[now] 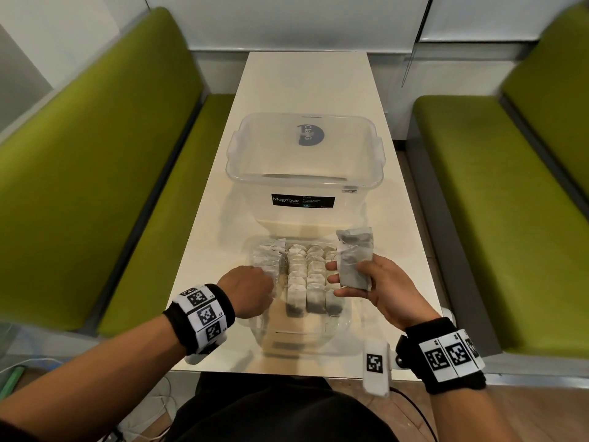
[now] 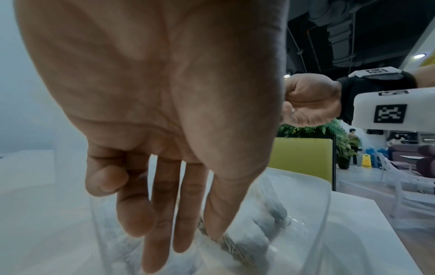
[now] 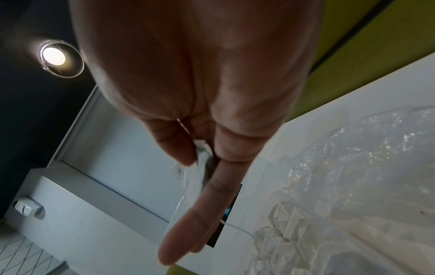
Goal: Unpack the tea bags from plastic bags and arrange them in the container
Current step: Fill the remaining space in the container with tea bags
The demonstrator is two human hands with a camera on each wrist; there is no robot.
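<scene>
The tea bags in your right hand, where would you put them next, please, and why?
Probably lower the stack of tea bags held by the right hand into the near container, at its right end. Rows of bags already stand there, and the left hand reaches into the left-side bags.

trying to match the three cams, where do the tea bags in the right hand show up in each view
Head: tea bags right of centre, held by the right hand.
Left wrist: hidden; only that hand's heel shows, right edge.
Right wrist: a blurred sliver between thumb and fingers, centre.
Shared landmark: the clear container.
</scene>
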